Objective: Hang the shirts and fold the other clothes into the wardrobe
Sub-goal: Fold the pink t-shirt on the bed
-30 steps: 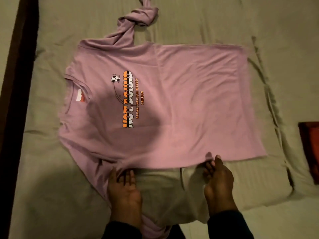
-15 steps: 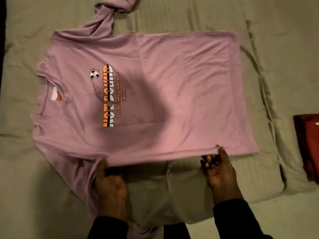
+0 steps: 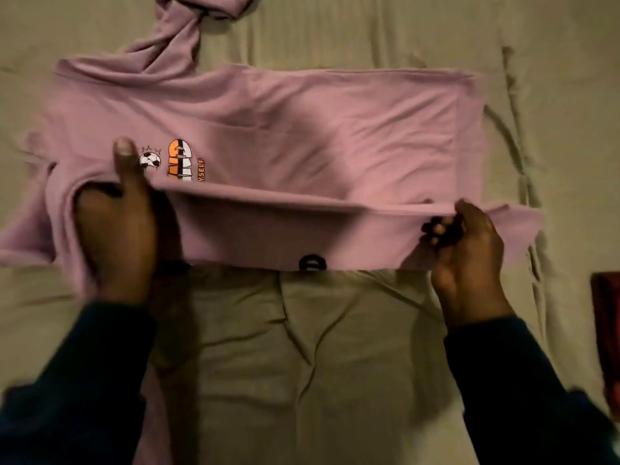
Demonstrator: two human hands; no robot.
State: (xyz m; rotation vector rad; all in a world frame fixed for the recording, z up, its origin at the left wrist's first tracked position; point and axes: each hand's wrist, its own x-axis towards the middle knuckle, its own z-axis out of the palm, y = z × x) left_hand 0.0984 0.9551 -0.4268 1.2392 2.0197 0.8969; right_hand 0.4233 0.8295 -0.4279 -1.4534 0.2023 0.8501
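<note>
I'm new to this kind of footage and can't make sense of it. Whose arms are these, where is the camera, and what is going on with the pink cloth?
There is no machine here. A person wears a camera on the head, looking forward and down, so the two dark-sleeved arms coming in from the bottom are that person's own.

The surface is a bed covered with an olive-beige bedsheet. Spread across it lies a pink T-shirt with a football-and-lettering print, partly hidden. One sleeve is twisted at the top.

The left hand grips the near edge of the shirt by the print, thumb on top. The right hand pinches the same edge near the hem. Together they lift that edge and carry it over the shirt, making a fold.

At the right border a dark red cloth peeks in; what it is cannot be told.
</note>
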